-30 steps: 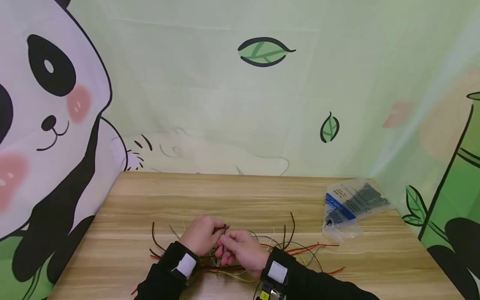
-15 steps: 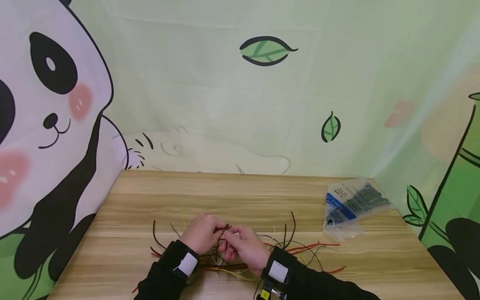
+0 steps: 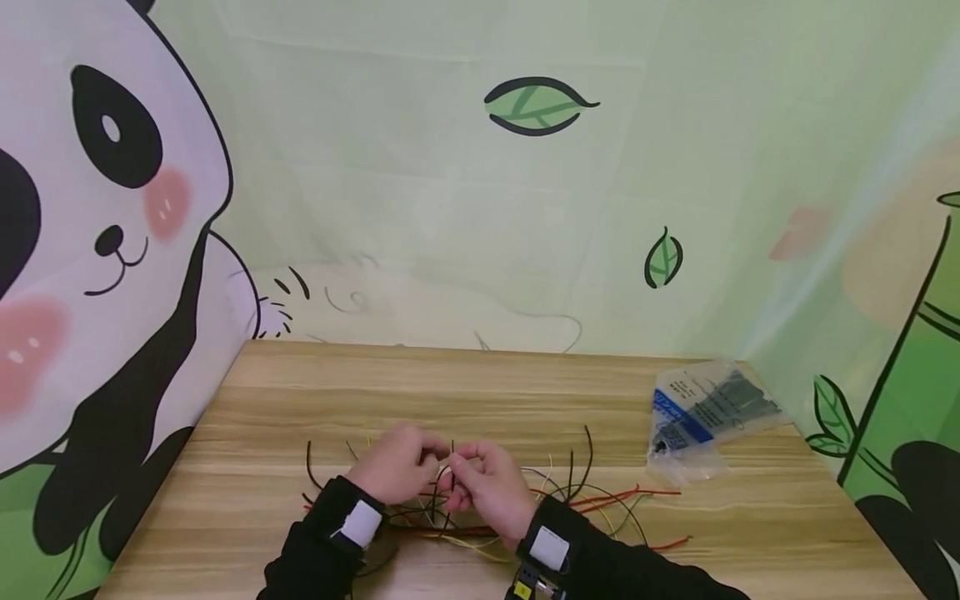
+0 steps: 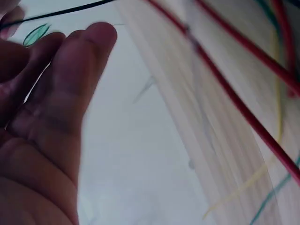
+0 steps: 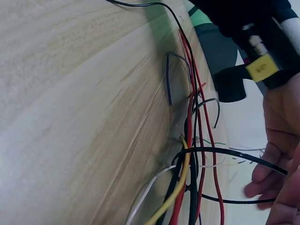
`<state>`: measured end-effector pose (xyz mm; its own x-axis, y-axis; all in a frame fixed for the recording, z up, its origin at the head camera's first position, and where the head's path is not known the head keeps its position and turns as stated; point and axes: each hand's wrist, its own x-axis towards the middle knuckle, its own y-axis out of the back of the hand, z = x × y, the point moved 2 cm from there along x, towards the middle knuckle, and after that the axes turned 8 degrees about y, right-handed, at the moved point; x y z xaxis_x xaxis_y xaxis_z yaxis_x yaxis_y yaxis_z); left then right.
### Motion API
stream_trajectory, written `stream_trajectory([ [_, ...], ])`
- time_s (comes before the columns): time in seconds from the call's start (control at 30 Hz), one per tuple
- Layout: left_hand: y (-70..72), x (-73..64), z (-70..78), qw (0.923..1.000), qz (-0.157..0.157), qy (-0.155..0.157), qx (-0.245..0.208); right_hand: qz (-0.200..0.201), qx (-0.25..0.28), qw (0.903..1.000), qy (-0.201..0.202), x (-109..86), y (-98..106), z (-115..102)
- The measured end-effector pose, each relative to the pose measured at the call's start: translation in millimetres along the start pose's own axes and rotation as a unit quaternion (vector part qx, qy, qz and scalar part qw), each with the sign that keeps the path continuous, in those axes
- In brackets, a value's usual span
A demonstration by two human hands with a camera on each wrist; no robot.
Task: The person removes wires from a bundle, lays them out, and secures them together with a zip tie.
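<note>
In the head view both hands meet over a loose bundle of wires on the table. My right hand (image 3: 491, 487) pinches a thin black cable tie (image 3: 453, 462), whose end stands up above the fingertips. Lower down, the black cable tie (image 5: 234, 153) curves round the bundle, and both its ends run toward the right fingers. My left hand (image 3: 397, 465) is just left of the upright end, its thumb and fingers loosely bent with nothing seen between them. The bundle (image 5: 191, 122) has red, black, yellow and white wires. Part of it lies hidden beneath the hands.
A clear plastic bag (image 3: 712, 417) with a blue stripe and dark contents lies at the table's back right. Red wire ends (image 3: 660, 492) and upright black ones (image 3: 588, 458) stick out right of the hands. A printed cloth backdrop (image 3: 420, 208) hangs behind the wooden table (image 3: 450, 375).
The left hand has drawn slightly left, its fingers coming off the black end. That end now points straight up from the right hand, which stays close to its earlier place.
</note>
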<state>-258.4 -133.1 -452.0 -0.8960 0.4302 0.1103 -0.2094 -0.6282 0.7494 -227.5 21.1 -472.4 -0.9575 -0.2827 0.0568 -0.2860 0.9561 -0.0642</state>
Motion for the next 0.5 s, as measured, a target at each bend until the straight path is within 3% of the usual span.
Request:
stream_trajectory([
  [0.13, 3.7, -4.0, 3.7, 0.9987, 0.014, 0.012, -0.047, -0.008, -0.03, 0.9994, 0.016, -2.1, -3.2, 3.1],
  [0.3, 4.7, -4.0, 6.4, 0.9974, 0.044, 0.007, -0.057, -0.001, -0.041, 0.9992, 0.003, 0.2, -4.4, 4.0],
  [0.4, 6.6, -2.4, 7.1, 0.9959, 0.074, 0.007, -0.052, 0.002, -0.048, 0.9988, 0.002, 1.3, -4.6, 3.2],
  [0.5, 9.3, -0.6, 7.6, 0.9909, 0.125, 0.013, -0.049, -0.008, -0.072, 0.9974, -0.005, -2.6, -3.4, 1.8],
])
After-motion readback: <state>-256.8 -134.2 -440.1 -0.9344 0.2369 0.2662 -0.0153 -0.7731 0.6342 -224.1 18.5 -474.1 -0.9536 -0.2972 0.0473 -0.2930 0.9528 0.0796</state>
